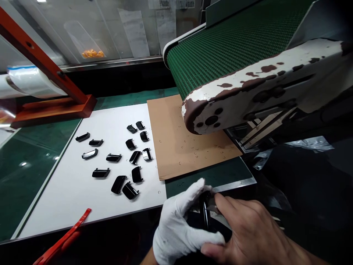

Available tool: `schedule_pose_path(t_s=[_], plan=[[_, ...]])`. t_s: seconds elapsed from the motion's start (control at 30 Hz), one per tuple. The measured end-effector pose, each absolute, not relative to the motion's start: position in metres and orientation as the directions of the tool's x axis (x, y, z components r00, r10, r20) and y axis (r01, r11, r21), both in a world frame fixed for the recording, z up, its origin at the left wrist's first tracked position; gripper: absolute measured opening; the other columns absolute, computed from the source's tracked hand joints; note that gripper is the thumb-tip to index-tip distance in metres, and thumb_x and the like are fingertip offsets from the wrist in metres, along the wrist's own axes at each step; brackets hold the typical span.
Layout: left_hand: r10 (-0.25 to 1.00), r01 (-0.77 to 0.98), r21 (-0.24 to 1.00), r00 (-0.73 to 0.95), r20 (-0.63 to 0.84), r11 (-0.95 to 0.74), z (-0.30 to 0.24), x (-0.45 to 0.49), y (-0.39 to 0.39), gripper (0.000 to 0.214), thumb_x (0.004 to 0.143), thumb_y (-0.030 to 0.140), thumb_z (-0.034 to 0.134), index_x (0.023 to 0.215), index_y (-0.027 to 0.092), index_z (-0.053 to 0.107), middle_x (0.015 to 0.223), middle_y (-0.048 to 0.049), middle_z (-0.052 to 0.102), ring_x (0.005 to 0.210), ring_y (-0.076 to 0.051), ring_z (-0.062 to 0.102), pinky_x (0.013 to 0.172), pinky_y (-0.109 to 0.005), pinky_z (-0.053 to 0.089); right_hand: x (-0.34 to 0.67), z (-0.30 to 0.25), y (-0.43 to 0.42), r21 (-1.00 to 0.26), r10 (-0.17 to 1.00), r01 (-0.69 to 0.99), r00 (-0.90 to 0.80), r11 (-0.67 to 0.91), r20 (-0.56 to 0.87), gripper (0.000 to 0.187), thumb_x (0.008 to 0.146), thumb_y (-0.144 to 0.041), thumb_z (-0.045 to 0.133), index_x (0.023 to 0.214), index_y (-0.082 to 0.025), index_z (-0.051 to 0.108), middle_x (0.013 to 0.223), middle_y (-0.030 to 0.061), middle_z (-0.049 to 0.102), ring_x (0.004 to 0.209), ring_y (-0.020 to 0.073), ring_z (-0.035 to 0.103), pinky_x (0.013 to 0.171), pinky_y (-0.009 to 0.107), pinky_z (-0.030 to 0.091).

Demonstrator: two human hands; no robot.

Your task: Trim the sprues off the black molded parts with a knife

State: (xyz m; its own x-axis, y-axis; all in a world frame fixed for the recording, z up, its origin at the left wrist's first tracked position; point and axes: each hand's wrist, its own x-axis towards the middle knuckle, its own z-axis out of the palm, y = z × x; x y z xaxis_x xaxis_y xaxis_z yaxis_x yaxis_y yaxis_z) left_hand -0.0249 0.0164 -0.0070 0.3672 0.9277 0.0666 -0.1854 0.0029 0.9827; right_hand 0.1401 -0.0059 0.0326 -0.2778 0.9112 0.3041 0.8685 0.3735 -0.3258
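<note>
My left hand (pixel 179 222), in a white glove, is closed around a glossy black plastic part (pixel 204 211) in front of the table edge. The part stands on edge, its lower end hidden by my fingers. My bare right hand (pixel 248 224) is closed close against it. A thin pale blade (pixel 212 208) sticks out from the right fingers and meets the part's side; its handle is mostly hidden. Several similar black plastic parts (pixel 118 184) lie spread over a white sheet (pixel 66 198) on the left.
Brown cardboard (pixel 173 147) with small curled shavings lies beside the white sheet. Above it juts a conveyor end (pixel 209 110) with a green belt (pixel 220 55). An orange-red stand (pixel 71 105) with clear film rolls (pixel 35 82) is at left. A red strap-like piece (pixel 66 235) lies lower left.
</note>
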Motion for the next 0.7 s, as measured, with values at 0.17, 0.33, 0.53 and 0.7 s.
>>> schedule_pose_path(t_s=[0.17,0.33,0.53,0.7], plan=[[0.932,-0.166,0.986,0.354,0.074,-0.015,-0.006,-0.025,0.015,0.080,0.060,0.042,0.090,0.133,0.029,0.058,0.120,-0.0046,0.070,0.108,-0.025,0.067,0.100,-0.032,0.053,0.141,0.033,-0.006,-0.272,0.879,0.864,-0.318,0.423,0.356,0.079,0.090,-0.073,0.015,0.067,-0.014,0.063,0.049,0.0025,0.059,0.039,0.0210,0.060,0.037,0.034,0.036],[0.941,-0.095,0.994,0.328,0.080,-0.052,-0.006,-0.024,0.014,0.079,0.060,0.039,0.090,0.132,0.029,0.059,0.119,-0.0044,0.071,0.107,-0.025,0.068,0.098,-0.030,0.054,0.144,0.030,-0.006,-0.236,0.864,0.867,-0.335,0.438,0.375,0.081,0.091,-0.072,0.013,0.068,-0.013,0.063,0.050,0.0032,0.059,0.039,0.0198,0.060,0.038,0.032,0.035],[0.953,-0.017,0.997,0.291,0.083,-0.082,-0.009,-0.024,0.014,0.077,0.061,0.040,0.090,0.131,0.025,0.061,0.119,-0.0080,0.070,0.106,-0.028,0.068,0.098,-0.033,0.055,0.147,0.023,-0.008,-0.268,0.869,0.848,-0.363,0.458,0.336,0.074,0.093,-0.069,0.016,0.060,-0.018,0.059,0.047,0.0011,0.056,0.039,0.0169,0.057,0.038,0.030,0.031],[0.942,-0.142,0.989,0.323,0.085,-0.040,-0.009,-0.021,0.016,0.077,0.061,0.039,0.090,0.132,0.030,0.059,0.119,-0.0040,0.071,0.105,-0.024,0.069,0.096,-0.028,0.055,0.144,0.027,-0.005,-0.293,0.867,0.849,-0.317,0.440,0.385,0.075,0.092,-0.071,0.018,0.066,-0.015,0.062,0.051,0.0024,0.059,0.041,0.0194,0.060,0.039,0.032,0.035]])
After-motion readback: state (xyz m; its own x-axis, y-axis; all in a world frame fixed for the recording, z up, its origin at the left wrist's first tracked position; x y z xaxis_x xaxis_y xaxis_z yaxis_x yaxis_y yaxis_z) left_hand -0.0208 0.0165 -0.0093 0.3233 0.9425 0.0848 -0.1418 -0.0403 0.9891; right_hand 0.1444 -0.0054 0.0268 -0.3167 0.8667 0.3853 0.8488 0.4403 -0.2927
